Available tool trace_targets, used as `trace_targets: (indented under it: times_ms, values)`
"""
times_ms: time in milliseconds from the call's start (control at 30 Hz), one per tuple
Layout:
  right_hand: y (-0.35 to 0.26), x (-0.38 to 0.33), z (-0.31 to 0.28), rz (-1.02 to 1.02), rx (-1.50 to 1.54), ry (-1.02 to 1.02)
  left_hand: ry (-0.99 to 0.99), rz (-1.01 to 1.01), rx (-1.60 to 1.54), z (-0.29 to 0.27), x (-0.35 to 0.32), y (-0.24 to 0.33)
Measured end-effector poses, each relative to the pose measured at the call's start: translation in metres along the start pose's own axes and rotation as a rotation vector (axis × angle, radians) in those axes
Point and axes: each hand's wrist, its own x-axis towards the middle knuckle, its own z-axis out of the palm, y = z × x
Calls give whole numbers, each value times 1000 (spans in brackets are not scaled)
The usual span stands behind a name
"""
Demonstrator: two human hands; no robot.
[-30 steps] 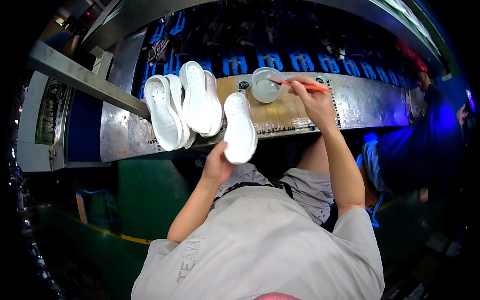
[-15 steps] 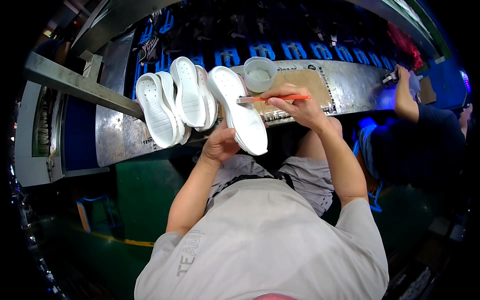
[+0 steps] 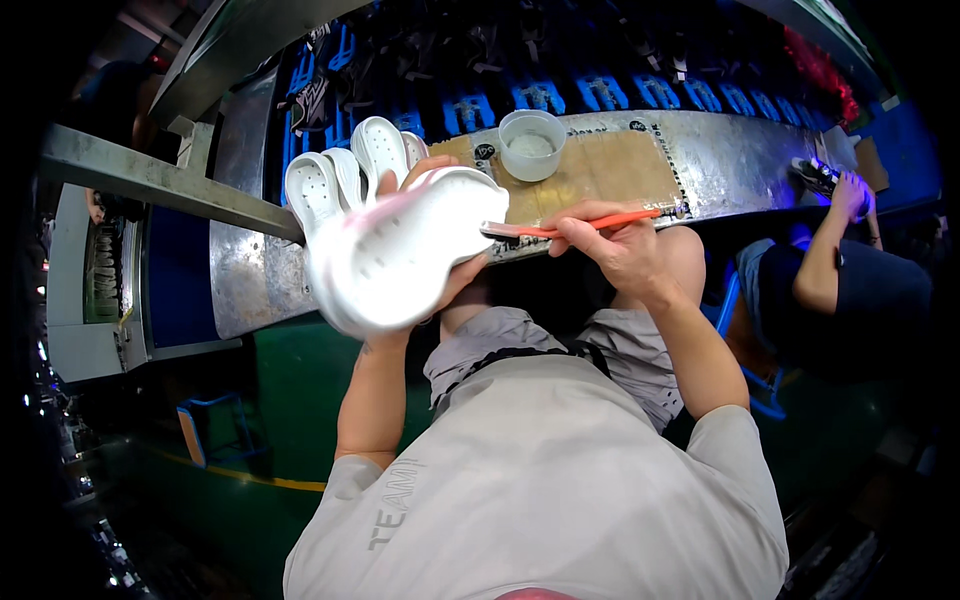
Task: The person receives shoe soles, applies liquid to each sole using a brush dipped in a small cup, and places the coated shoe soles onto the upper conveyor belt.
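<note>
A tub [image 3: 531, 168] at upper center is holding pale contents on the desk [image 3: 735, 160], over green floor [image 3: 300, 390]. Left fingers [image 3: 428, 168] are gripping a white sole [image 3: 415, 255], right fingers [image 3: 592, 210] pinching a brush [image 3: 532, 232].

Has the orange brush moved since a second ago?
Yes: judged against the plastic cup, the orange brush has come out of it and sits lower in the view, its tip also shifted left.

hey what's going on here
A person's left hand holds a tilted white sole, while the right hand has an orange-handled brush, its tip at the sole's edge. A translucent tub sits beyond on the metal table, and more white soles lie to the left.
</note>
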Motion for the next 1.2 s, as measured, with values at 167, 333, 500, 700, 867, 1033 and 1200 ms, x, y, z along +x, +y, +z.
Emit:
trace_targets:
  times_ms: [167,333,500,700,867,1033,1200]
  values:
    - [-11,-17,22,-4,127,23,111,-136,38,13,8,18]
    - [-29,-36,33,-208,16,-30,242,-257,-107,28,21,15]
    - [-52,-51,51,-162,169,-89,127,-141,-130,27,22,0]
    - [-63,-41,59,5,431,-11,206,-213,86,31,-7,-34]
    - [-53,-22,53,94,786,40,167,-83,282,25,-18,-45]
    - [-49,-8,47,160,832,68,206,72,475,12,-9,-64]
    - [-29,-3,23,206,865,112,167,36,550,17,-25,-51]
